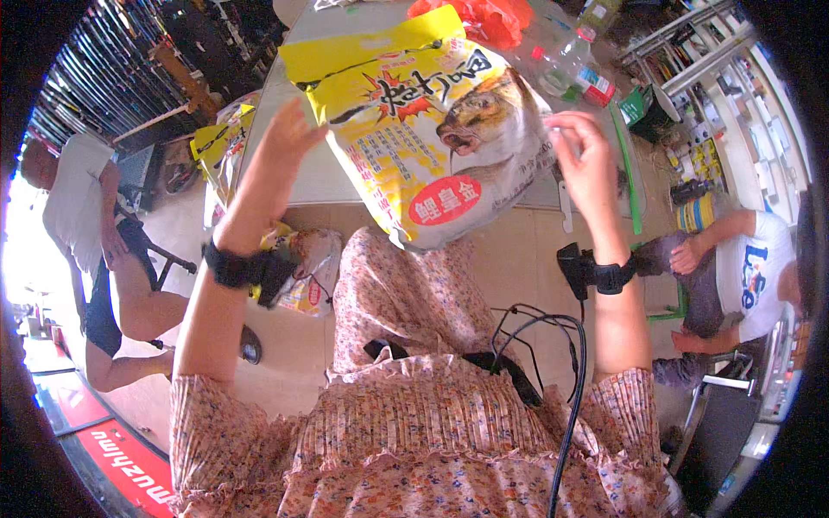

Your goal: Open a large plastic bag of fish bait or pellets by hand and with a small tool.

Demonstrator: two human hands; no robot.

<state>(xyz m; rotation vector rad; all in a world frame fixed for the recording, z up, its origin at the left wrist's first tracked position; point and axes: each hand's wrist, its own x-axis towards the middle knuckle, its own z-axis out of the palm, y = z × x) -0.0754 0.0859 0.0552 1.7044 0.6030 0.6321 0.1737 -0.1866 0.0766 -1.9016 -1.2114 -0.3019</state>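
Observation:
A large yellow and white plastic bait bag (401, 149), printed with a fish head and writing, lies tilted over the near edge of the grey table (304, 188). Its lower end reaches above my lap. My left hand (282, 152) is at the bag's left edge, blurred, fingers apart and thumb close to the side seam. On the opposite side, my right hand (583, 146) has bent fingers with their tips at the bag's right edge. Whether those fingers pinch the plastic cannot be made out. Black straps with small boxes circle both wrists.
Plastic bottles (576, 78) and a red plastic bag (486, 19) lie farther back. Similar bags stand at left (223, 155) and on the floor (307, 272). People sit at left (84, 194) and right (745, 272). A black cable (570, 401) hangs along my right side.

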